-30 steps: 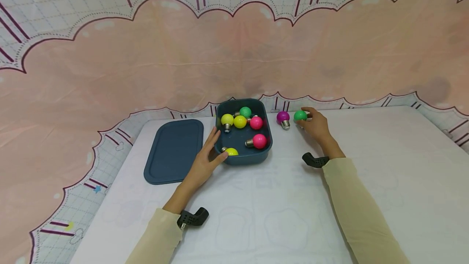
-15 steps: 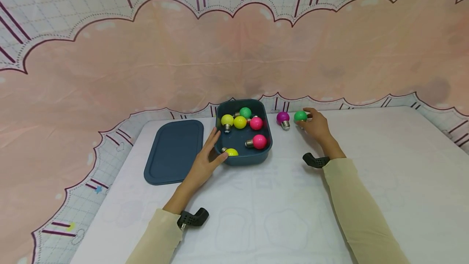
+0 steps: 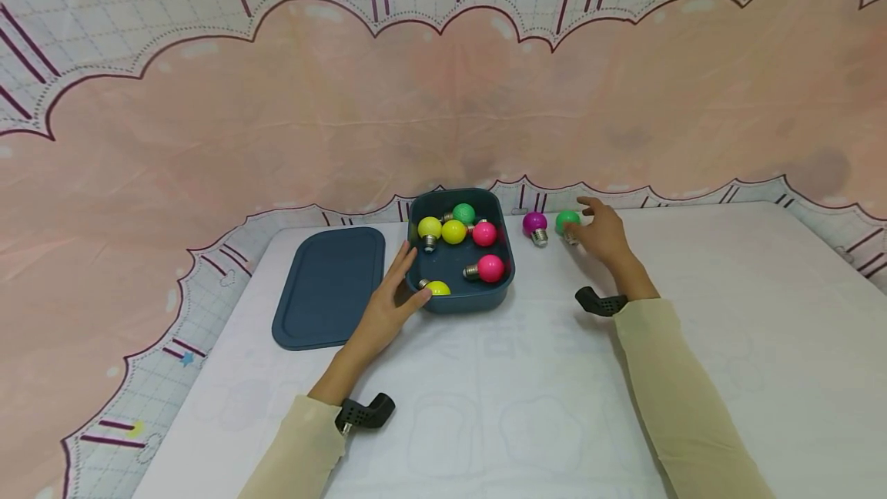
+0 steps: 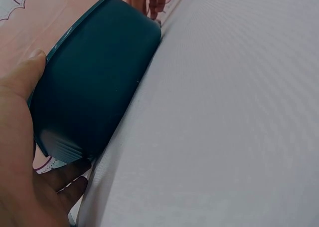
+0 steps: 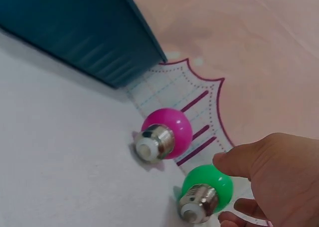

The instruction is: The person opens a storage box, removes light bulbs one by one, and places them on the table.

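My left hand [image 3: 379,316] rests against the near left corner of a dark blue plastic box [image 3: 467,303], thumb at the near rim and fingers spread along the left wall. Several bulbs lie inside, among them a pink bulb [image 3: 490,268], a yellow bulb [image 3: 453,232] and a green one [image 3: 464,212]. To the box's right, a purple bulb [image 3: 535,223] lies on the table. Beside that, another green bulb [image 5: 212,183] lies with its metal base toward me. Around its right side is my right hand [image 3: 601,236], fingers parted, thumb close to the bulb in the right wrist view.
A flat dark blue lid [image 3: 329,287] lies on the white table [image 3: 485,406] to the left of the box. Behind the table hangs a patterned peach cloth [image 3: 443,114]. Each wrist wears a black camera mount [image 3: 365,411].
My right hand has spread its fingers from the green bulb and shifted slightly right; the bulb stays on the table beside the purple one. My left hand and the box have not moved.
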The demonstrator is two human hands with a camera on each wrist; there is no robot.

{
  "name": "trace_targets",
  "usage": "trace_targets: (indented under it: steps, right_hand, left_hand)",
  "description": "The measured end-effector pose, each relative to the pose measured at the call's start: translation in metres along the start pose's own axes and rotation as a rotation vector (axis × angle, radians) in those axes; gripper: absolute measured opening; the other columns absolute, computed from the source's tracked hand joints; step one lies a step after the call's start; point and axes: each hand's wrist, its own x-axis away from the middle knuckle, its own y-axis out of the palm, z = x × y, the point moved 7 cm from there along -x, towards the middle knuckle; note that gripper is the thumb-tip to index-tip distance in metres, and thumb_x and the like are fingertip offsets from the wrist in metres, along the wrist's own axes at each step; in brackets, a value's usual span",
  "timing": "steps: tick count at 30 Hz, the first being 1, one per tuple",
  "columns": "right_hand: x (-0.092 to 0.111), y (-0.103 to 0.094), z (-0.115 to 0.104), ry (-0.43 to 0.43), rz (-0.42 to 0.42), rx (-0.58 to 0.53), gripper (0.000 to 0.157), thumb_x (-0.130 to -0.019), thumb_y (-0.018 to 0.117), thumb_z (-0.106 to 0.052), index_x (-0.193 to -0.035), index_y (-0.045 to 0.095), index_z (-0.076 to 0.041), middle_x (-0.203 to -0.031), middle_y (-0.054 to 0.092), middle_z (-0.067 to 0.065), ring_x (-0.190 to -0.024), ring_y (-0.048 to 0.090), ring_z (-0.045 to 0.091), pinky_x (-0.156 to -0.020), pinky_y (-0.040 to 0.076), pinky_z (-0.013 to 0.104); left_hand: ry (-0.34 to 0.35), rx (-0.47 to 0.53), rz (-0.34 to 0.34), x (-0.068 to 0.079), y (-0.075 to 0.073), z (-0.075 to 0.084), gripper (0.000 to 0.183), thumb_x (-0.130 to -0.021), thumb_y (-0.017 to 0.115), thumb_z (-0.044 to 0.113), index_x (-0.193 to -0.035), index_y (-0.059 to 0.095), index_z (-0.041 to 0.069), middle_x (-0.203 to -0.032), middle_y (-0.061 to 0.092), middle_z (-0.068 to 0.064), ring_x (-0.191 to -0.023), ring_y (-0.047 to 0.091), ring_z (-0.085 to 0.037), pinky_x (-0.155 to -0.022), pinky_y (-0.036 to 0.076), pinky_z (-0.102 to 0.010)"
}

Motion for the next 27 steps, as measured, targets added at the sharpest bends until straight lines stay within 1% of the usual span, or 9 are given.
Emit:
trace_targets:
  steps: [5, 9, 13, 16, 18, 23, 27]
  right_hand:
    - [0.001, -0.008, -0.010, -0.034, 0.035, -0.018, 0.060, -0.093, 0.061, -0.019, -0.144, 0.036, 0.001, -0.132, 0.045, 0.031, -0.106, 0.052, 0.044, -0.088, 0.045, 0.054]
    - [0.001, -0.012, -0.018, -0.059, 0.050, -0.035, 0.061, -0.092, 0.062, -0.018, -0.144, 0.037, 0.000, -0.132, 0.046, 0.030, -0.104, 0.054, 0.043, -0.087, 0.045, 0.054]
    - [0.001, -0.013, -0.028, -0.076, 0.040, -0.039, 0.061, -0.093, 0.062, -0.020, -0.145, 0.037, -0.003, -0.134, 0.045, 0.028, -0.105, 0.054, 0.042, -0.087, 0.047, 0.054]
    - [0.002, -0.012, -0.038, -0.099, 0.027, -0.047, 0.060, -0.093, 0.063, -0.020, -0.145, 0.038, -0.004, -0.134, 0.045, 0.026, -0.106, 0.055, 0.041, -0.086, 0.049, 0.052]
    - [0.004, -0.012, -0.046, -0.118, 0.011, -0.053, 0.060, -0.093, 0.063, -0.020, -0.145, 0.038, -0.004, -0.134, 0.045, 0.026, -0.106, 0.055, 0.041, -0.086, 0.050, 0.051]
    - [0.010, -0.008, -0.070, -0.169, -0.040, -0.068, 0.060, -0.093, 0.064, -0.022, -0.145, 0.038, -0.007, -0.135, 0.047, 0.023, -0.105, 0.057, 0.039, -0.084, 0.051, 0.050]
    - [0.018, -0.001, -0.090, -0.198, -0.103, -0.066, 0.063, -0.093, 0.063, -0.029, -0.147, 0.036, -0.011, -0.136, 0.048, 0.020, -0.105, 0.058, 0.036, -0.081, 0.053, 0.048]
  left_hand:
    - [-0.004, -0.006, 0.000, 0.000, 0.000, 0.000, 0.068, -0.096, 0.058, 0.016, -0.153, 0.021, 0.009, -0.159, 0.005, -0.001, -0.144, 0.008, -0.024, -0.113, 0.016, -0.048]
    - [-0.006, -0.009, -0.002, -0.001, 0.000, -0.002, 0.069, -0.096, 0.059, 0.016, -0.153, 0.021, 0.008, -0.159, 0.005, -0.001, -0.144, 0.008, -0.024, -0.113, 0.017, -0.049]
    - [0.001, -0.009, 0.005, -0.005, 0.003, -0.021, 0.070, -0.096, 0.059, 0.018, -0.154, 0.020, 0.014, -0.159, 0.005, 0.001, -0.144, 0.007, -0.021, -0.113, 0.015, -0.050]
    - [0.009, -0.018, 0.016, -0.008, 0.004, -0.036, 0.070, -0.096, 0.060, 0.021, -0.154, 0.020, 0.019, -0.160, 0.005, 0.004, -0.144, 0.007, -0.018, -0.113, 0.014, -0.050]
    - [0.016, -0.021, 0.021, -0.008, 0.004, -0.039, 0.070, -0.096, 0.060, 0.024, -0.154, 0.020, 0.022, -0.160, 0.005, 0.006, -0.144, 0.007, -0.016, -0.113, 0.016, -0.049]
    - [0.025, -0.007, 0.025, -0.008, 0.004, -0.039, 0.070, -0.095, 0.060, 0.030, -0.154, 0.021, 0.026, -0.160, 0.006, 0.006, -0.143, 0.009, -0.014, -0.113, 0.019, -0.046]
    - [0.023, -0.006, 0.022, -0.008, 0.004, -0.037, 0.071, -0.095, 0.060, 0.034, -0.154, 0.021, 0.026, -0.160, 0.006, 0.006, -0.143, 0.009, -0.014, -0.112, 0.020, -0.046]
